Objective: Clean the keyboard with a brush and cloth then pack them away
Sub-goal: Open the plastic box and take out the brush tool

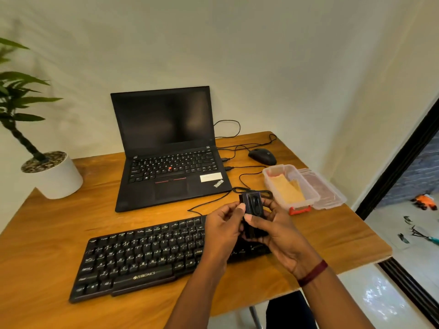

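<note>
A black keyboard (142, 255) lies on the wooden table (59, 233) in front of me. Above its right end both my hands hold a small black brush (253, 205). My left hand (223, 231) pinches its left edge with thumb and fingertips. My right hand (275, 229) grips it from the right and below. A tan cloth (286, 189) lies inside an open clear plastic box (308, 200) with a red clip at the right of the table.
An open black laptop (166, 148) stands behind the keyboard, with cables running to a black mouse (262, 156). The box's clear lid (325, 193) lies beside the box. A potted plant (51, 172) stands at the left. The table's right edge drops to the floor.
</note>
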